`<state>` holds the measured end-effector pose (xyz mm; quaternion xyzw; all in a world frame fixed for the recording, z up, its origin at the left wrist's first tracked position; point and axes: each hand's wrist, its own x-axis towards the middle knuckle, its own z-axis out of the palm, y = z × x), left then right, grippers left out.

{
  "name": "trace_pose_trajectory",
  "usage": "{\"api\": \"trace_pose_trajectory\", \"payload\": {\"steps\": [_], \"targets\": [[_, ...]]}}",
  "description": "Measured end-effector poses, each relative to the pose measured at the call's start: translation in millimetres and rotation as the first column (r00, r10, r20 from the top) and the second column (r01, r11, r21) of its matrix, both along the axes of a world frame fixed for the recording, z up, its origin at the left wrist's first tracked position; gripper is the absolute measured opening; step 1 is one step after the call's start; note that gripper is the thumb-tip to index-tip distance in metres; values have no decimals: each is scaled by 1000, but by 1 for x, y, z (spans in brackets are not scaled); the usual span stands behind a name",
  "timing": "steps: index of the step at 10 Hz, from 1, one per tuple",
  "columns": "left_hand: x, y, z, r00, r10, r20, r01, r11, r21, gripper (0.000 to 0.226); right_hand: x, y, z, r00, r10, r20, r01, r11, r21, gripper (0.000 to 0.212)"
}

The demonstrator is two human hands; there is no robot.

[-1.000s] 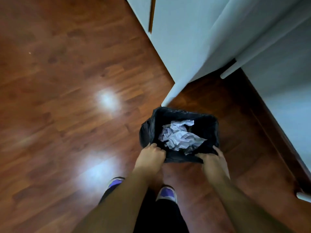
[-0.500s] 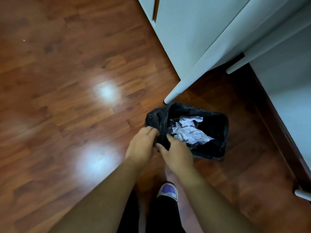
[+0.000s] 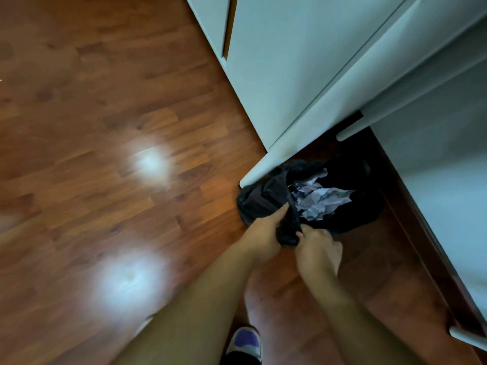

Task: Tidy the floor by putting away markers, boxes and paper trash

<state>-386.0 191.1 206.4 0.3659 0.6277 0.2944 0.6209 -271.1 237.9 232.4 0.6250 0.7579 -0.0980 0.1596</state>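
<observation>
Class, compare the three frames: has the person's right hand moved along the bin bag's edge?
Yes. The right hand has shifted from the bin bag's right edge to meet the left hand.

Wide bare floor [image 3: 105, 154] lies open left of the bin [image 3: 342, 219]; white cabinet [image 3: 303, 75] crowds its far side.

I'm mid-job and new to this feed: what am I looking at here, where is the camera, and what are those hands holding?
There is no machine: a person wears one camera on the head, looking down at the wooden floor. The left hand and right hand both pinch a bunched edge of the black bin liner. Crumpled white paper lies inside the bin. It stands beside white furniture. A shoe shows below. The picture is blurred.
</observation>
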Motion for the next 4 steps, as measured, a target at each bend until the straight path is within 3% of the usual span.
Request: {"api": "trace_pose_trajectory", "payload": {"steps": [1,2,4], "targets": [[8,46,-8,999,-50,-12,50,997,57,85,5,53,-5,972,-139,-187,132,990,-54,22],[3,85,0,997,-48,-66,56,991,121,83,1,104,-11,955,-181,-236,181,983,-21,23],[-5,104,13,983,-49,-177,81,981,176,82,3,150,-3,958,18,-288,-7,999,41,35]]}}
